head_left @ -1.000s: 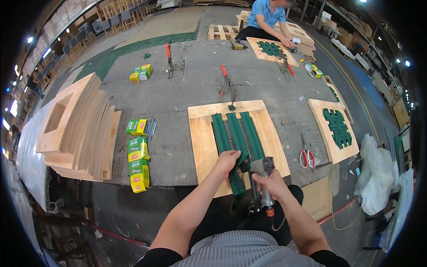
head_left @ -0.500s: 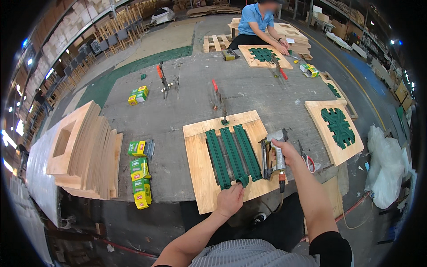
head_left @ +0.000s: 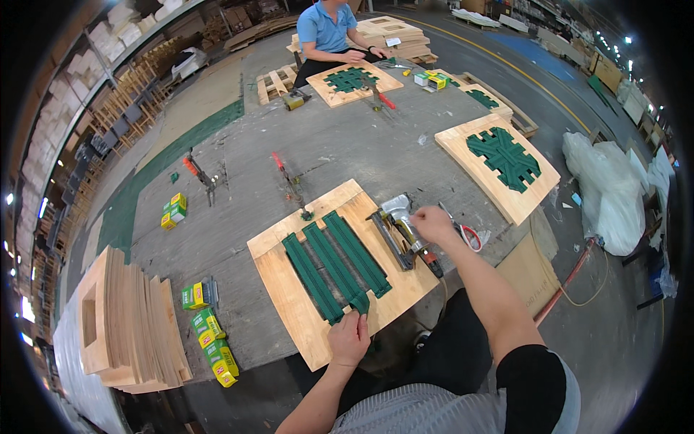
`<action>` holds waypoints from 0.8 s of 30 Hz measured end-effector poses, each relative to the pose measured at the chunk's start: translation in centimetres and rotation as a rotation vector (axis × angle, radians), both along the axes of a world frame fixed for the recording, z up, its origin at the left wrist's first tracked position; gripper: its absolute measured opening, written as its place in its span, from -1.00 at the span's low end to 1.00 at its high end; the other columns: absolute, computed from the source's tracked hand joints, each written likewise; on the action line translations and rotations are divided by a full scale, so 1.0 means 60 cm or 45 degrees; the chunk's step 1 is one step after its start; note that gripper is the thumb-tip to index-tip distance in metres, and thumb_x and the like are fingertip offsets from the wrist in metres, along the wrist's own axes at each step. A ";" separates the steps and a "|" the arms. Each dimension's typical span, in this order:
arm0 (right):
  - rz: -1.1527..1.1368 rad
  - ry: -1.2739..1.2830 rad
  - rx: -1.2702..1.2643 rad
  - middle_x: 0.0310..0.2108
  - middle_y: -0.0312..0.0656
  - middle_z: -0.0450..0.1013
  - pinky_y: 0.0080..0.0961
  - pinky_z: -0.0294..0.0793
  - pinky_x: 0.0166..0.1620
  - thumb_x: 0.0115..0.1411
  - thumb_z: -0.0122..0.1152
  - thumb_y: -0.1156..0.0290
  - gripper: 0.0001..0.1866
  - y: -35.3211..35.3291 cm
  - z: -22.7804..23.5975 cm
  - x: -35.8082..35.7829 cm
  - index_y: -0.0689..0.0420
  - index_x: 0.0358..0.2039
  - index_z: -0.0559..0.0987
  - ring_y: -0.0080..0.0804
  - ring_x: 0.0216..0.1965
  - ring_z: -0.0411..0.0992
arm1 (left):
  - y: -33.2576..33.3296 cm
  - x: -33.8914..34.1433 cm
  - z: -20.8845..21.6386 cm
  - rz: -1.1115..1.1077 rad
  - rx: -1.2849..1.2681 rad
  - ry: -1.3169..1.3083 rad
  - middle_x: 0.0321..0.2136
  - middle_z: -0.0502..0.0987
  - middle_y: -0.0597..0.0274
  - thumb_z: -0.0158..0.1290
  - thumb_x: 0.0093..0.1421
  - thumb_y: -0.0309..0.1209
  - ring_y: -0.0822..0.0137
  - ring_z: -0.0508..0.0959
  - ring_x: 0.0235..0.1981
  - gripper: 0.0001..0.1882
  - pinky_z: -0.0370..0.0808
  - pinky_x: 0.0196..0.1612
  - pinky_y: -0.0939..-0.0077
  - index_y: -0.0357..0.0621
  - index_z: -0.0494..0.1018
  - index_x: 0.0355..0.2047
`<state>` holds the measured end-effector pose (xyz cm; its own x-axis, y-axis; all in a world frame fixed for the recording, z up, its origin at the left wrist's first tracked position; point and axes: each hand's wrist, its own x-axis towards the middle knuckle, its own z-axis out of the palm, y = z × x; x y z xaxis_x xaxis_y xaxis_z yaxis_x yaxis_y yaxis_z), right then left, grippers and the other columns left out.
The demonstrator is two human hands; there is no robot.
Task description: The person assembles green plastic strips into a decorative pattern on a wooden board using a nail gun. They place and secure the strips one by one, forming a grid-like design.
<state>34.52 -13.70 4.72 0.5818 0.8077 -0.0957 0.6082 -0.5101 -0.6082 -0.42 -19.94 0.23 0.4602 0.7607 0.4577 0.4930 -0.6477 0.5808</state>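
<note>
In front of me lies a square wooden frame (head_left: 283, 289) with several green webbing straps (head_left: 336, 262) stretched lengthwise across its opening. My left hand (head_left: 349, 340) is at the frame's near edge, fingers closed on the loose near end of the middle webbing strap (head_left: 359, 302). A pneumatic staple gun (head_left: 399, 230) with an orange hose fitting lies at the frame's right side. Just right of its handle is my right hand (head_left: 434, 224), fingers curled; whatever they hold, if anything, is hidden. A red-handled clamp (head_left: 289, 181) stands at the frame's far edge.
Scissors (head_left: 470, 237) lie right of my right hand. Staple boxes (head_left: 208, 329) and stacked wooden frames (head_left: 126, 325) are at left. A woven-strap frame (head_left: 499, 163) sits at right. Across the table, a person in a blue shirt (head_left: 325, 32) sits by another frame (head_left: 383, 76).
The view has turned, so the table looks rotated and shifted left. My right hand has come off the staple gun's handle. My left hand still grips the strap end.
</note>
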 end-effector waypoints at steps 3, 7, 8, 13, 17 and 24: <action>-0.053 -0.298 0.004 -0.14 0.08 0.63 -0.09 0.55 0.07 0.19 0.35 0.13 -0.66 -0.091 0.003 0.053 0.09 -0.15 0.71 0.10 -0.04 0.58 | -0.003 0.005 0.003 -0.019 0.005 -0.018 -0.53 0.50 0.07 0.15 0.30 -0.44 -0.01 0.56 -0.53 -0.91 0.44 -0.47 0.15 -0.19 0.50 -0.31; -0.025 -0.358 -0.244 -0.05 0.16 0.57 -0.09 0.52 0.13 0.12 0.45 0.21 -0.45 -0.184 0.009 0.082 0.08 0.10 0.56 0.11 0.06 0.53 | -0.004 0.000 0.006 -0.004 -0.019 0.027 -0.53 0.51 0.07 0.15 0.30 -0.43 0.01 0.55 -0.55 -0.90 0.44 -0.48 0.17 -0.19 0.51 -0.30; 0.006 -0.348 -0.294 -0.04 0.18 0.56 -0.09 0.51 0.14 0.10 0.47 0.22 -0.39 -0.186 0.009 0.076 0.07 0.15 0.52 0.11 0.07 0.52 | -0.003 -0.005 0.005 0.014 0.008 0.041 -0.52 0.52 0.09 0.16 0.29 -0.42 0.03 0.55 -0.56 -0.90 0.44 -0.49 0.19 -0.18 0.53 -0.27; 0.007 -0.278 -0.338 0.03 0.23 0.54 -0.10 0.51 0.16 0.07 0.40 0.32 -0.27 -0.201 0.010 0.096 0.12 0.27 0.41 0.13 0.10 0.52 | 0.000 0.008 0.007 -0.001 0.001 0.009 -0.55 0.51 0.09 0.13 0.34 -0.37 0.01 0.54 -0.57 -0.86 0.43 -0.50 0.22 -0.18 0.53 -0.27; 0.077 -0.112 -0.243 0.09 0.22 0.52 -0.11 0.50 0.17 0.03 0.28 0.41 -0.25 -0.195 0.053 0.093 0.17 0.30 0.38 0.14 0.12 0.52 | 0.026 -0.003 0.013 0.131 -0.753 -0.210 -0.48 0.61 0.12 0.03 0.46 -0.29 0.16 0.61 -0.47 -0.76 0.50 -0.40 0.29 -0.20 0.53 -0.27; 0.656 -0.085 0.100 -0.10 0.05 0.56 -0.10 0.58 -0.02 0.08 0.35 0.20 -0.39 -0.224 0.095 -0.024 -0.01 0.18 0.50 0.05 -0.07 0.58 | 0.094 -0.010 0.079 0.032 -1.724 -0.947 -0.38 0.68 0.11 0.01 0.49 -0.21 0.34 0.64 -0.37 -0.66 0.55 -0.22 0.49 -0.29 0.55 -0.16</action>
<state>33.08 -27.17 10.40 0.1097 0.9940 0.0000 0.8068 -0.0891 -0.5840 -1.01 -14.31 5.00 0.4297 0.7855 -0.4453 -0.1614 0.5520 0.8180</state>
